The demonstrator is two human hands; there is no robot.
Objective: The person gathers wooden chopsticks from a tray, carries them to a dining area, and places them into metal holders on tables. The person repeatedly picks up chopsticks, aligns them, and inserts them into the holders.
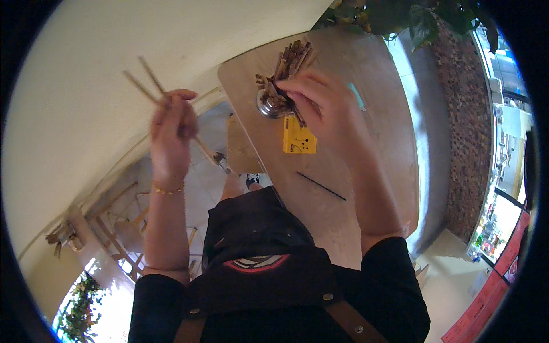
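Note:
Between the fingers of my left hand (173, 122) are thin wooden chopsticks (143, 85), raised beside the pale wall and off the table. My right hand (321, 100) is over the wooden table (369, 64), its thumb and fingertips at a large bunch of brown wooden chopsticks (294, 60). Whether the fingers grip any of them cannot be told. Some of the sticks stand in a round shiny metal holder (272, 108); others lean or lie behind it. A yellow box (299, 136) with a printed face touches the area just below the holder.
A thin black stick (321, 185) lies on the table nearer my body. A light-blue strip (356, 96) lies right of my right hand. Leafy plants (422, 25) hang at the top. A wooden stool (244, 145) is beside the table's left edge, and the wall (107, 38) rises at left.

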